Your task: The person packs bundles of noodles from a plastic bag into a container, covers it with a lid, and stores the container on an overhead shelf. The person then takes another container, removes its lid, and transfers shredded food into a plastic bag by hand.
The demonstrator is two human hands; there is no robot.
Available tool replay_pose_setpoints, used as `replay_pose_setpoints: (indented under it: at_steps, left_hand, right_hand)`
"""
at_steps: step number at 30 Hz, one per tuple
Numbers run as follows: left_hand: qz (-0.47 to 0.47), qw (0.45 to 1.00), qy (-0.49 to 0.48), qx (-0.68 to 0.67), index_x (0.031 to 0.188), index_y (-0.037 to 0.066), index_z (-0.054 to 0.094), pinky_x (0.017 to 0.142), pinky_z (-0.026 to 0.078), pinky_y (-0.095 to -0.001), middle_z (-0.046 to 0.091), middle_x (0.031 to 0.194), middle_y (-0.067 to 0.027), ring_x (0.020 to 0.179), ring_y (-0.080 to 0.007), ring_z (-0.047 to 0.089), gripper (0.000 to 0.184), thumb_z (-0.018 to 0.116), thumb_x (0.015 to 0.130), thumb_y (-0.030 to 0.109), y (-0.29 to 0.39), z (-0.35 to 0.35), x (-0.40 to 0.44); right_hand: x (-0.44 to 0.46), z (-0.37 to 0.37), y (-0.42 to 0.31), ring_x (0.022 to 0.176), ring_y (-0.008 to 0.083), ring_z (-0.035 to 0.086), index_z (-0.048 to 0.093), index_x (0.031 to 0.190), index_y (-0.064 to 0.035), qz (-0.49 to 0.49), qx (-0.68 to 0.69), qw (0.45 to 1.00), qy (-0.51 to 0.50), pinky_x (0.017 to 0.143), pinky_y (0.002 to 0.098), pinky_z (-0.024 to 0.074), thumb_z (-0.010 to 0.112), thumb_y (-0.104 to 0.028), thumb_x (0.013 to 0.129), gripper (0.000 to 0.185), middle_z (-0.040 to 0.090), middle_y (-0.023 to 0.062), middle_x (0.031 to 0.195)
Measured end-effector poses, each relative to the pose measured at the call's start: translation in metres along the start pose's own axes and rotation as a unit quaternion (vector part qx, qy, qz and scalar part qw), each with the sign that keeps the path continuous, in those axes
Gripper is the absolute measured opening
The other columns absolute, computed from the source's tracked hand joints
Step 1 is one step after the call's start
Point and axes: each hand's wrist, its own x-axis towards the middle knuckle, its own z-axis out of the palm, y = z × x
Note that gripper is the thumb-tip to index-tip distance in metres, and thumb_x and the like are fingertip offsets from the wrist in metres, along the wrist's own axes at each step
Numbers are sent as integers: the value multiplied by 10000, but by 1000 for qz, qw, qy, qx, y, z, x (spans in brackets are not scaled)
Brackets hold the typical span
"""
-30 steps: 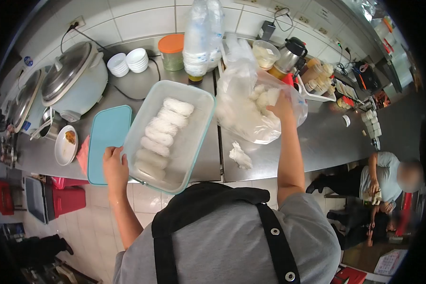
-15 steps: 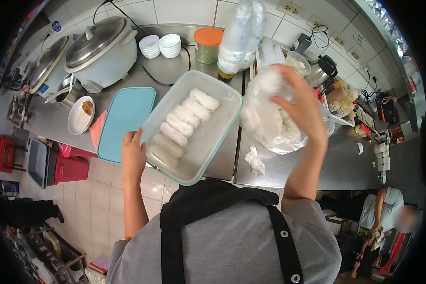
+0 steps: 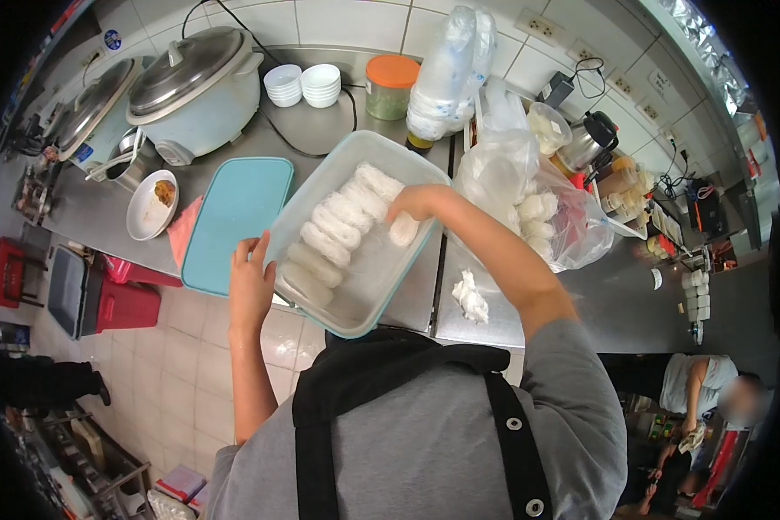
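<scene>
Head view: right fingers [image 3: 396, 208] grip a white bundle [image 3: 403, 230] in the tub [image 3: 355, 299] (left fingers [image 3: 260, 250] spread alongside); I judge placing needs gentle release.

Bright centre, dimmer sides; fisheye bend; corners black.

Inside the translucent container [image 3: 374, 299], bare floor runs along the right wall to the near corner; the row of noodle bundles [image 3: 334, 227] blocks the left side. The left hand [image 3: 250, 279] bars the left wall. Rightward, the plastic bag [image 3: 585, 238] crowds the way, and a crumpled white wad [image 3: 471, 299] sits before open steel counter [image 3: 572, 303].
</scene>
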Motion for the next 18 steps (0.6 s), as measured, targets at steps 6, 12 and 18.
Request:
replay_pose_setpoints:
  at_steps: [6,12,18]
  left_hand:
    - [-17,1000,-18,-1,1363,59,560,967,463,-407,554,1210,-141,1136,-332,535,513,630,860,-13,0,-3,4]
    - [-37,998,-40,-7,1332,61,587,968,465,-402,561,1205,-147,1141,-326,540,494,615,849,-40,2,-6,15]
    - [-55,997,-1,-57,1314,53,594,1006,467,-416,579,1304,-213,1194,-369,574,530,496,834,-147,5,2,11]
  right_hand:
    - [-188,-63,-19,856,214,676,696,1098,-58,9,240,898,367,770,324,518,540,-37,839,303,711,106,904]
    - [-278,-30,79,669,142,647,674,1079,-14,319,283,808,406,614,279,542,606,-94,863,239,674,63,759]
    - [-216,57,121,734,232,659,627,1212,-86,293,234,881,288,664,350,536,701,-136,782,440,683,148,910]
